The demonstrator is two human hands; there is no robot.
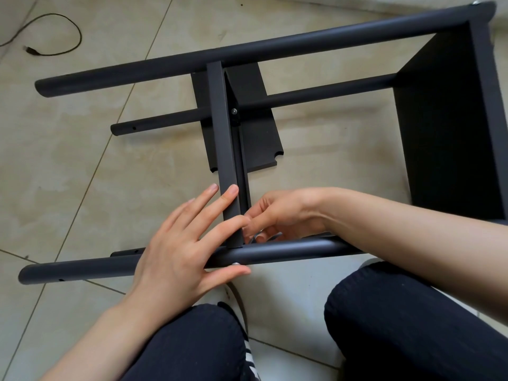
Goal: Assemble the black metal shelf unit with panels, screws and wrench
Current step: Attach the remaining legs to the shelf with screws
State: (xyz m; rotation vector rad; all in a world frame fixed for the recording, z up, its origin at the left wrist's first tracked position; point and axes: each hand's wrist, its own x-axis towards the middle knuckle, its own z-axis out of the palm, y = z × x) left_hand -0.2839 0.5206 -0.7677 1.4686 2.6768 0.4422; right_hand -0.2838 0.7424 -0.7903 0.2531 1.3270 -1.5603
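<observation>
Left hand (176,243) flat, fingers straight, steadying crossbar (224,138) at near tube (288,250); right hand (277,215) pinches something small, unclear; frame looks stiff, smooth, best held by tubes.

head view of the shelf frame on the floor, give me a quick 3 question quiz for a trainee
1. True or false: the left hand lies with straight fingers across the cross panel and the near tube.
2. Where does the right hand work?
A. at the far tube
B. at the joint of cross panel and near tube
C. on the cable
3. Fill in: a silver screw head shows on the near tube just above the left ____.

Key: 1 true. 2 B; what the fingers pinch is too hidden to name. 3 thumb.
</observation>
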